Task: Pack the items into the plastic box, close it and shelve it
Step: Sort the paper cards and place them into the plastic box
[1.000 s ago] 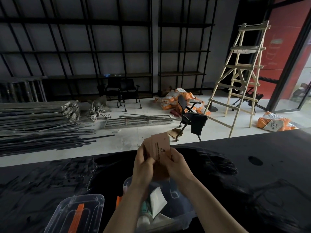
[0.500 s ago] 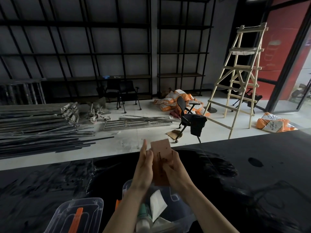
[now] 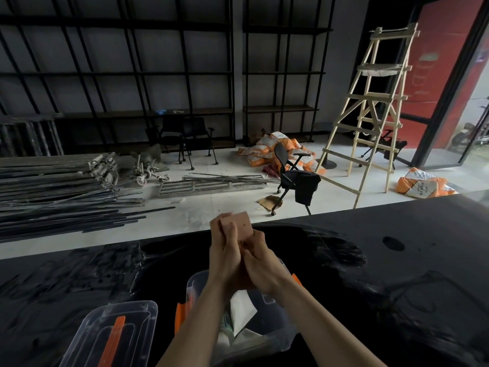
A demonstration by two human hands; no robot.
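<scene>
Both hands are raised together above the open clear plastic box (image 3: 277, 329) on the black table. My left hand (image 3: 226, 250) and my right hand (image 3: 262, 263) grip a small stack of tan paper cards (image 3: 242, 225), whose upper part sticks up above the fingers. The box has orange latches and holds white packets (image 3: 242, 311) and other small items partly hidden by my forearms. Its clear lid (image 3: 119, 337) with an orange handle lies flat to the left of the box.
The black table (image 3: 370, 260) stretches wide to the right, with a round hole (image 3: 393, 243). Beyond it are black metal shelves (image 3: 185, 75), stacked metal bars (image 3: 53, 192), office chairs (image 3: 296, 178), orange sacks (image 3: 264, 152) and a wooden ladder (image 3: 370, 109).
The fanned cards have been squared into one stack, and my hands have closed tighter around it. The left fingers, straight half a second ago, now curl over the cards.
</scene>
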